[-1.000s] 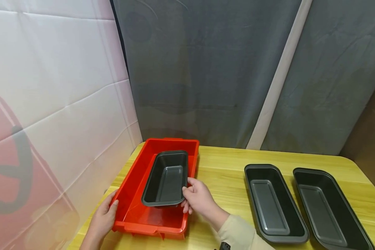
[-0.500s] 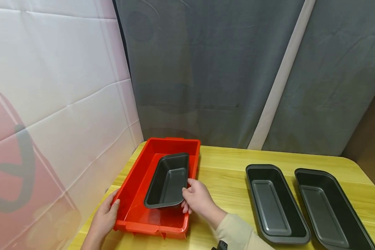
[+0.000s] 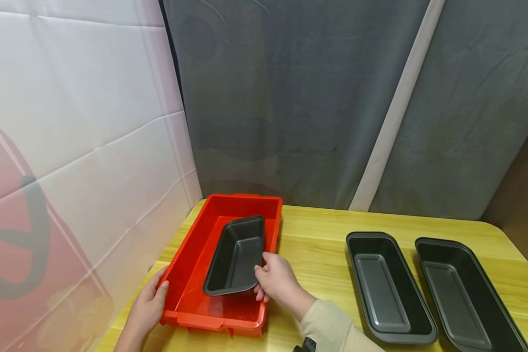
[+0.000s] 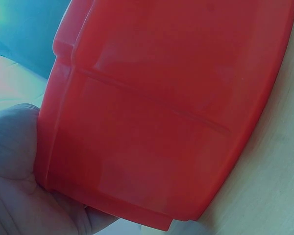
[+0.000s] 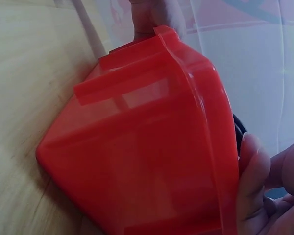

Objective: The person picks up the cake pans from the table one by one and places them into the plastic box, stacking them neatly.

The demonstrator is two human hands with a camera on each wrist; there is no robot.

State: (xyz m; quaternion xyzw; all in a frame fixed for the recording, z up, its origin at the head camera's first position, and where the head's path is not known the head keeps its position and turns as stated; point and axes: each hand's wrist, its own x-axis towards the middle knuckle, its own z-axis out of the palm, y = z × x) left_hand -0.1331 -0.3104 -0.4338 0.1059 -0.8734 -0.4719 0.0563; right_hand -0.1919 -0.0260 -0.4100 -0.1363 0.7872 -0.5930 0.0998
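Note:
My right hand (image 3: 278,281) pinches the right rim of a dark grey loaf pan (image 3: 236,256) near its front corner. The pan is tilted inside a red plastic bin (image 3: 189,274), its near end raised above the bin's floor. My left hand (image 3: 146,304) grips the bin's left rim close to the front corner, thumb over the edge. In the left wrist view, the left hand (image 4: 19,171) holds the bin's edge beside its smooth red wall (image 4: 152,122). The right wrist view shows the right hand's fingers (image 5: 255,181) at the rim, with a dark sliver of pan behind.
Two more dark loaf pans, one nearer (image 3: 387,288) and one farther right (image 3: 466,293), stand side by side on the yellow wooden table (image 3: 312,234). A white printed cloth (image 3: 92,98) hangs at the left, and a grey curtain (image 3: 264,107) closes off the back.
The pan's near end has dropped slightly and the pan has tilted more within the bin, with the right hand following it. The left hand keeps its grip on the bin.

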